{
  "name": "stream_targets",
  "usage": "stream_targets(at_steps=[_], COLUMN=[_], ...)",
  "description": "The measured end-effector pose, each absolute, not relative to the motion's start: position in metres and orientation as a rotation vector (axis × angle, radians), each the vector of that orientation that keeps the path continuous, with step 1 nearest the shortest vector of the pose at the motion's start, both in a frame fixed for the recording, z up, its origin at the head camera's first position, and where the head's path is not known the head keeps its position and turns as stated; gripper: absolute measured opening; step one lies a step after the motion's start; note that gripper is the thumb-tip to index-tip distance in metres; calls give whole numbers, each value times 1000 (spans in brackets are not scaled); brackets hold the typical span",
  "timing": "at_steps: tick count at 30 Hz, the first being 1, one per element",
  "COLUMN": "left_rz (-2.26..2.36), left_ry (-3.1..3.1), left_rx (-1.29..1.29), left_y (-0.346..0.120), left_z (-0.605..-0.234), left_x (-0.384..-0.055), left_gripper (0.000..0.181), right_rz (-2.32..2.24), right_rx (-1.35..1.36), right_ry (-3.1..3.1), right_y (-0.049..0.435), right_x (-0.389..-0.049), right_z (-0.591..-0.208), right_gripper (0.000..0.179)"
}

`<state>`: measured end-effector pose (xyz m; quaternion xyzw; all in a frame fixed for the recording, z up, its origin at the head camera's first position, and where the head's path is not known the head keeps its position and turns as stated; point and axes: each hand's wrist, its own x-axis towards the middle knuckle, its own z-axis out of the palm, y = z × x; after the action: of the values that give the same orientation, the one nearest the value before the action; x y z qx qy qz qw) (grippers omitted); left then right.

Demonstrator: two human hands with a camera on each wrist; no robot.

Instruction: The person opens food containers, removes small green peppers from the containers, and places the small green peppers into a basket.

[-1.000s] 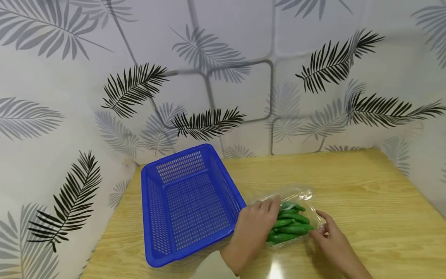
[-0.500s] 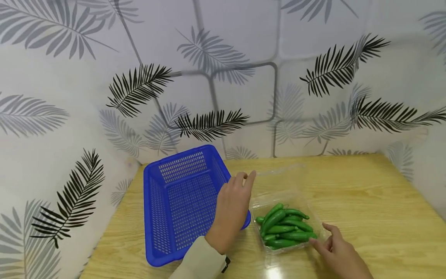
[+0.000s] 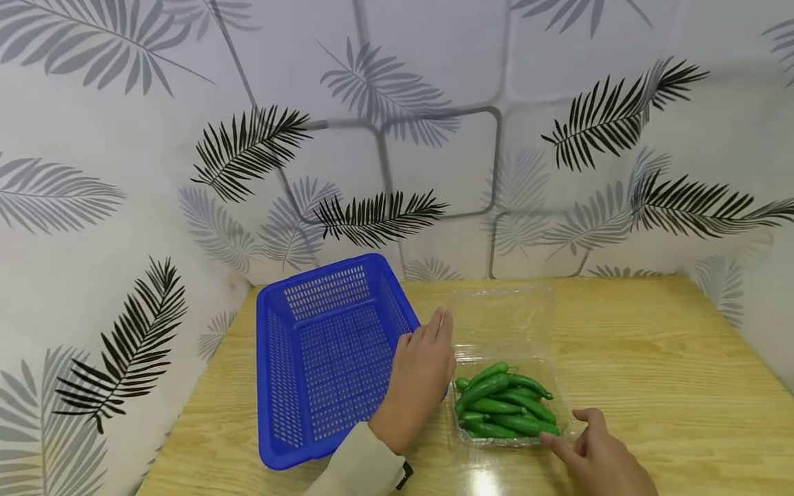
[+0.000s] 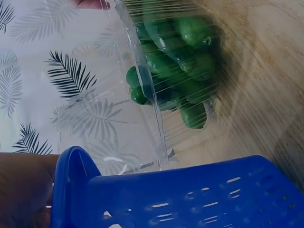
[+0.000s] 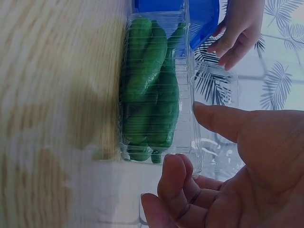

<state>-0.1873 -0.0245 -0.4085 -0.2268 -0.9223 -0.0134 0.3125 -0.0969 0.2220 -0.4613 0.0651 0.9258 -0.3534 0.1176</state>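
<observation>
Several green chili peppers [image 3: 496,399] lie heaped in a clear plastic container [image 3: 561,389] on the table. Its transparent lid [image 3: 502,313] is folded back flat behind it. My right hand [image 3: 604,451] holds the container's near right corner, thumb at one side and curled fingers at the other; the right wrist view has the thumb [image 5: 223,121] at the rim. Above the right edge of a blue plastic basket [image 3: 269,386], my left hand [image 3: 415,375] hovers with fingers extended, holding nothing, left of the lid. Part of the basket rim is hidden behind it.
The wooden table [image 3: 651,358] extends to the right of the container. Behind it stands a wall [image 3: 434,158] with a leaf pattern. The basket, slotted and with nothing in it, sits close left of the container.
The lid has swung up and back, uncovering the peppers. My left hand has moved off the container to the left and let go of the lid; my right hand stays at the corner.
</observation>
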Motion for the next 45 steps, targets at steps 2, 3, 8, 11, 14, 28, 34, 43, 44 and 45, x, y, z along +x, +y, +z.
stream_targets(at_steps=[2,3,8,11,14,28,34,43,44,45], left_rz=[-15,-10,13,35,52,-159,-286,-400,-408,-418], left_ry=[-2455,-2472,-2586,-2611,-2566,-2589,-2569,-2399,-2390,-2381], left_rx=[-596,-600,-631,-649,-658,-653,-573,-308,-274,-238], left_y=[-25,-25,-24,-23,-23,-58,-94,-167,-174,-182], left_z=[-409,-409,-410,-410,-410,-406,-397,-384,-384,-383], left_x=[-186,-186,-183,-181,-179,-150,-137,-125,-124,-124], left_gripper=[49,49,45,42,39,34,33,32,32,32], right_rz=[-1030,-1029,-1026,-1030,-1034,-953,-848,-757,-754,-747], right_rx=[192,192,188,182,185,178,129,-363,-407,-448], right_ry=[2712,2713,2732,2738,2733,2719,2890,3266,3269,3270], right_y=[221,220,217,214,213,215,219,214,213,212], right_x=[-97,-97,-98,-98,-98,-99,-96,-100,-101,-102], right_z=[-461,-460,-462,-463,-463,-462,-457,-448,-447,-446], right_gripper=[87,87,86,86,86,91,88,36,34,32])
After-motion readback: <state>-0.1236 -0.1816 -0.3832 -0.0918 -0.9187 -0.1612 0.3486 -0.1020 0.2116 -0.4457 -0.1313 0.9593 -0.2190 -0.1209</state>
